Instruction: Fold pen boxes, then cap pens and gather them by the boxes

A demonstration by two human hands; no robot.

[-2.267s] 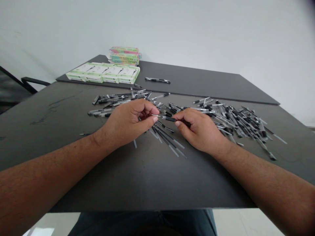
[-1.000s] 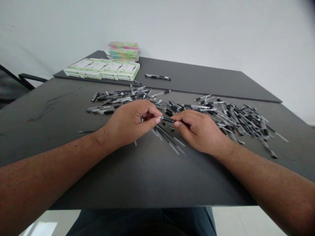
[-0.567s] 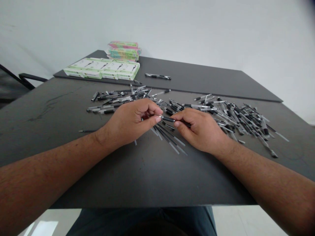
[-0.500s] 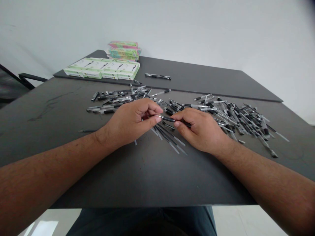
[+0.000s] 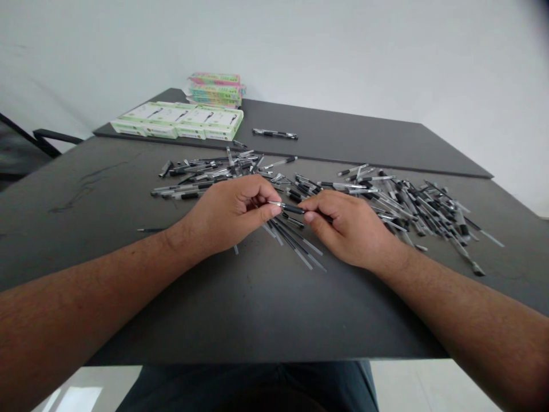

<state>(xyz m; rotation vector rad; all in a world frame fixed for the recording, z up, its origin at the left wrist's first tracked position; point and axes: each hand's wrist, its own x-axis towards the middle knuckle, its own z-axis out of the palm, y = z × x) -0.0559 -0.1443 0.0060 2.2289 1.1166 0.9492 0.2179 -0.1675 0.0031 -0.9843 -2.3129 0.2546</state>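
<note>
Between my hands lies a pen with a black grip (image 5: 293, 208), its silver tip pointing left. The fingertips of my left hand (image 5: 240, 213) pinch it near the tip. My right hand (image 5: 345, 226) is closed on its other end, and the palm hides part of the barrel. Thin clear refills (image 5: 303, 252) fan out on the table below the hands. A heap of pen parts (image 5: 210, 169) sits behind my left hand, and a larger heap (image 5: 422, 206) spreads to the right of my right hand.
Green and white boxes (image 5: 184, 120) stand at the back left of the dark table (image 5: 257, 320), with colourful packets (image 5: 217, 88) stacked behind them. Some pens (image 5: 274, 134) lie on the raised board (image 5: 351, 134). A single refill (image 5: 150, 229) rests by my left forearm. A chair armrest (image 5: 58, 136) shows at far left.
</note>
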